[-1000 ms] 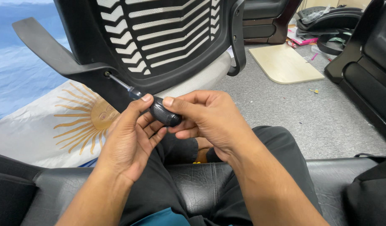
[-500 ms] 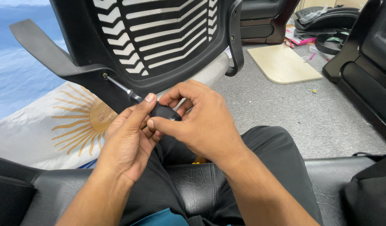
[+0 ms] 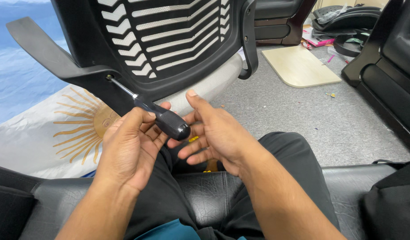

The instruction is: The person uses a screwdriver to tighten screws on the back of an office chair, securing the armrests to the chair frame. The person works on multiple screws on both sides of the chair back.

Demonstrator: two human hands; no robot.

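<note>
A screwdriver with a black ribbed handle and a thin metal shaft points up and left, its tip set in a screw hole where the black armrest joins the office chair's slatted black back. My left hand cradles the handle from below, with thumb and fingers around it. Just right of the handle, my right hand is off it, its fingers spread. A small yellow piece shows between my hands.
The chair lies tipped on grey carpet over a blue, white and yellow sun-patterned cloth. I sit on a black leather seat. A light wooden board and black chair parts lie at the right.
My right hand has let go of the screwdriver handle and opened, drawing slightly back to the right. My left hand still holds the handle in the same place.
</note>
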